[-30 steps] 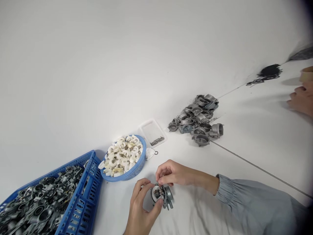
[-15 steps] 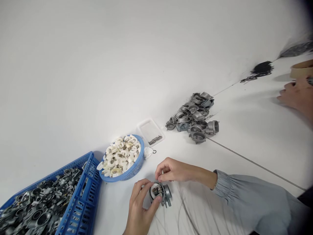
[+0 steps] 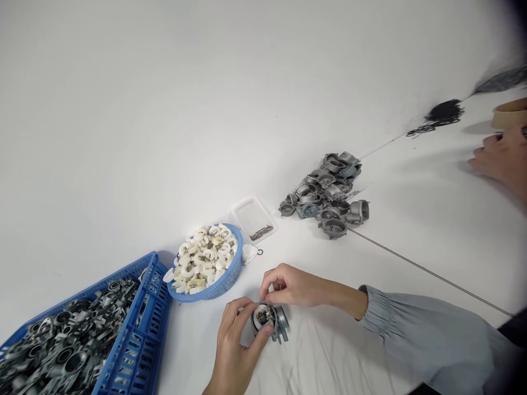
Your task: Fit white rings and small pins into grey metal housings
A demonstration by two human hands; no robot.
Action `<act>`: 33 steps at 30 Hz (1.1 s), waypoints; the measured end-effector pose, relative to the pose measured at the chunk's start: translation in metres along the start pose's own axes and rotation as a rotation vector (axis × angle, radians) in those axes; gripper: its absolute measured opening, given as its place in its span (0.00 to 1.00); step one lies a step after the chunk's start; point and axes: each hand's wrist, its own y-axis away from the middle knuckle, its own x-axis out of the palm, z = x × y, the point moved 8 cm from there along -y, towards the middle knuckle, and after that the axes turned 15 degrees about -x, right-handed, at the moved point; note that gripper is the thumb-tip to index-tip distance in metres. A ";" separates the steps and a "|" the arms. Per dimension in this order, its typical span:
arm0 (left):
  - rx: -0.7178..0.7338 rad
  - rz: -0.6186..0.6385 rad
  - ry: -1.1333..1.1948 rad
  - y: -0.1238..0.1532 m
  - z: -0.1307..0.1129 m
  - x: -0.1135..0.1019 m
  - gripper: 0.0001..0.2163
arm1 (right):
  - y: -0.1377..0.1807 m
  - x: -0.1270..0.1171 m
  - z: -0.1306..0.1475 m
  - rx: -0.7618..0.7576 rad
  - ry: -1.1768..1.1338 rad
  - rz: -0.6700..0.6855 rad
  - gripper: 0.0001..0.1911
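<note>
Head view: left hand [image 3: 234, 351], right hand [image 3: 290, 286] still pinch metal part [image 3: 272, 321].

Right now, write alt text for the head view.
A left hand grips a small grey metal part at a white table while the right hand touches its open face. A blue basket of white rings sits beyond.

Shows matt grey cast metal in the carburettor body [image 3: 269, 321] and piled castings [image 3: 327, 195]. Shows glossy blue plastic in crate [image 3: 135, 345] and basket [image 3: 231, 276], smooth white plastic rings [image 3: 201, 258], creased matt cloth over the bench [image 3: 329, 362].
</note>
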 end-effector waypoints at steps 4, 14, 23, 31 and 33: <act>0.012 0.012 -0.022 0.000 0.003 0.001 0.13 | -0.001 0.002 0.008 -0.078 0.021 -0.004 0.10; 0.026 0.012 -0.019 0.001 0.006 0.004 0.14 | 0.000 0.002 0.024 -0.156 0.115 -0.003 0.08; 0.039 0.002 -0.036 0.001 0.000 0.000 0.12 | 0.005 0.001 0.034 -0.190 0.220 0.085 0.09; 0.077 -0.002 -0.051 0.000 -0.002 -0.002 0.12 | 0.007 0.005 0.035 -0.154 0.263 0.162 0.20; 0.075 -0.008 -0.044 0.000 -0.001 -0.002 0.12 | 0.007 0.005 0.034 -0.144 0.289 0.159 0.20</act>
